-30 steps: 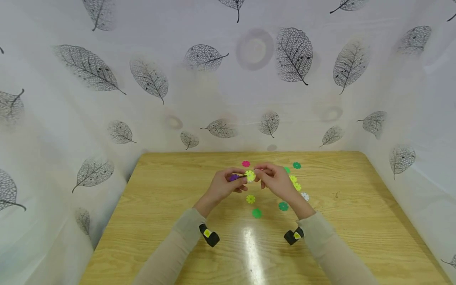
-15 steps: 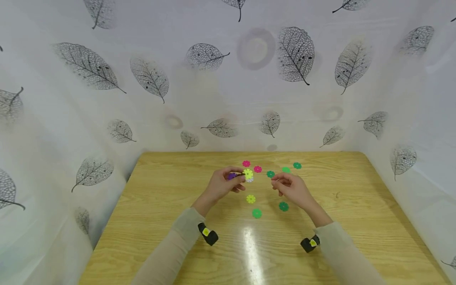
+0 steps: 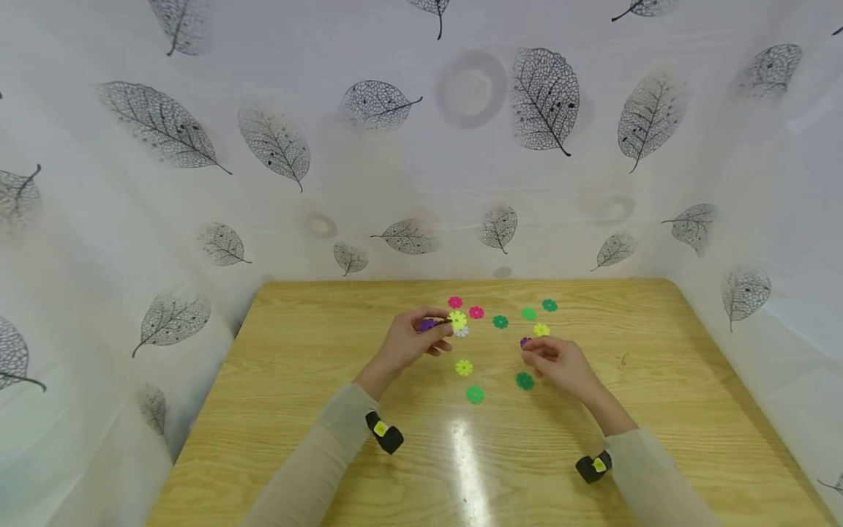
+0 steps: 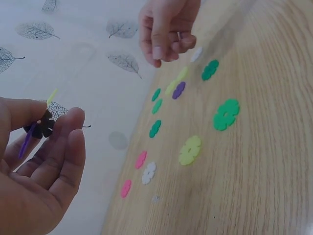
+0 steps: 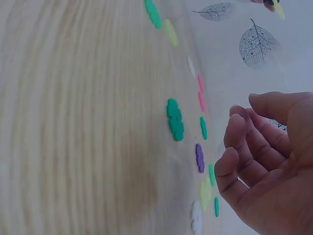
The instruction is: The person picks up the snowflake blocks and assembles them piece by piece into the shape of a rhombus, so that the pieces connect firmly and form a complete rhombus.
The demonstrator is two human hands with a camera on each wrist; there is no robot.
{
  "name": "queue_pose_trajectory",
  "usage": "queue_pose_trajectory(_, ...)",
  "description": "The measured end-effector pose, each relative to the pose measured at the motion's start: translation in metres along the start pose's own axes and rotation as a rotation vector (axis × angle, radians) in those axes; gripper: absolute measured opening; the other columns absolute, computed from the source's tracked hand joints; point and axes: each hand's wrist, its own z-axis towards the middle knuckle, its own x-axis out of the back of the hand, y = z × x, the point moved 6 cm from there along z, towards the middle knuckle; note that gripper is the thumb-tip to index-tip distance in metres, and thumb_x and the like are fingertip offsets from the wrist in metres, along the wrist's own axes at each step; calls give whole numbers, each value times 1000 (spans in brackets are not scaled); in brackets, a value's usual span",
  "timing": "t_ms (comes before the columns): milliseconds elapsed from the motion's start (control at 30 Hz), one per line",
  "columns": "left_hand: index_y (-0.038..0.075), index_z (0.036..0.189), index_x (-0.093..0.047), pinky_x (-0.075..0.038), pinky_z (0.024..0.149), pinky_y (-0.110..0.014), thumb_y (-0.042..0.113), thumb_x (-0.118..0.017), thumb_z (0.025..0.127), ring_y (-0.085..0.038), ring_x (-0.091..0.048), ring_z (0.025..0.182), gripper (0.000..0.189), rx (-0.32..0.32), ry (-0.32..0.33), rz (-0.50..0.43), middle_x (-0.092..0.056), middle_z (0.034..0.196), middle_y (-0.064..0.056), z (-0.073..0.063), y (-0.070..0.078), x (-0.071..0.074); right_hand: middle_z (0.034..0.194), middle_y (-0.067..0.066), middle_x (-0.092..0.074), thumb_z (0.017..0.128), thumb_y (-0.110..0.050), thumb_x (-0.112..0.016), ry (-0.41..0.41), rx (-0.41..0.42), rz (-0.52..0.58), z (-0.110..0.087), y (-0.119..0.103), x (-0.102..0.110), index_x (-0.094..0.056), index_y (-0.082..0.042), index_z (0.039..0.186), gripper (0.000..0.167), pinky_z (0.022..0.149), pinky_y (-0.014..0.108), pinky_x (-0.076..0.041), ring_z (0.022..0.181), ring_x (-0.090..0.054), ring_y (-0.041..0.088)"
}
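Observation:
My left hand pinches a small chain of slotted, flower-shaped plastic discs above the table. In it are a purple disc, a black disc and a yellow disc, joined at angles. Over the right part of the scattered discs hovers my right hand, its fingers loosely bent and nothing between them, as the right wrist view confirms. Nearest to its fingertips is a loose purple disc lying on the table. A dark green disc lies just below that hand.
More loose discs lie flat on the wooden table: two pink discs, a white disc, a yellow disc, a light green disc and others farther right. A leaf-patterned curtain stands behind the table.
My right hand has drawn away from the yellow disc on the chain, moving right and toward me. The left hand has barely moved and keeps its hold on the chain.

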Motion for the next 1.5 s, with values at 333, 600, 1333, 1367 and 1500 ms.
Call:
queue_pose_trajectory(333, 3, 133, -68, -68, 79, -43, 14, -72, 102, -13, -78, 78, 33, 4, 0, 3, -79, 104, -13, 0, 2, 2, 107, 10, -76, 101, -19, -73, -31, -21, -155, -15, 22, -1, -73, 0, 121, 28, 78, 20, -59, 95, -69, 14)
queue_pose_trajectory(600, 6, 140, -66, -66, 71, -29, 13, -69, 103, -11, -78, 77, 38, 10, 2, -6, -75, 122, -20, 1, 3, 1, 102, 6, -73, 97, -18, -77, -82, -21, -173, -19, 27, -6, -72, 0, 122, 31, 74, 20, -57, 90, -64, 13)
queue_pose_trajectory(1333, 7, 141, -65, -67, 73, -33, 13, -66, 105, -11, -77, 77, 36, 12, 8, 17, -71, 119, -32, -1, 4, 0, 93, 1, -65, 91, -18, -82, -88, 4, -263, -16, 27, -13, -74, -4, 116, 30, 69, 23, -49, 82, -54, 15)
queue_pose_trajectory(1367, 7, 141, -65, -67, 72, -31, 13, -66, 105, -11, -77, 77, 36, 11, 8, 18, -72, 118, -31, -1, 4, 0, 92, 1, -65, 91, -18, -82, -89, 5, -263, -16, 26, -13, -74, -4, 117, 30, 69, 23, -48, 82, -53, 15)
queue_pose_trajectory(1500, 8, 141, -66, -67, 74, -34, 14, -66, 105, -10, -77, 77, 36, 14, 13, 22, -72, 117, -30, 0, 3, 1, 91, 0, -64, 91, -18, -82, -91, 17, -266, -16, 26, -13, -74, -4, 118, 31, 67, 23, -46, 80, -52, 14)
